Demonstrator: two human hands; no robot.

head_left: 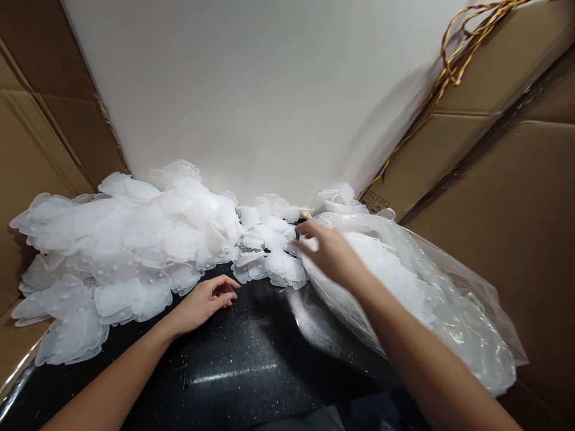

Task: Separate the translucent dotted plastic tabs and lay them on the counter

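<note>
My left hand (207, 303) hovers just over the black tabletop (242, 341), its fingers loosely curled and apart with nothing between them. In front of it lies a small group of thin, translucent white plastic pieces (269, 236) in loose stacks. My right hand (330, 248) reaches to the right side of that group, thumb and fingers apart, and no piece shows in its grasp. Under the right wrist spreads a clear plastic bag (467, 326) with many similar white pieces (381, 263) inside. To the left a large heap of the pieces (135, 233) overlaps in layers.
A plain pale wall (251, 102) rises behind the pieces. Cardboard stands on the left (49, 114) and on the right (507, 197). Twisted yellow and dark red wires (438, 90) hang over the right cardboard. Small white specks dot the black surface.
</note>
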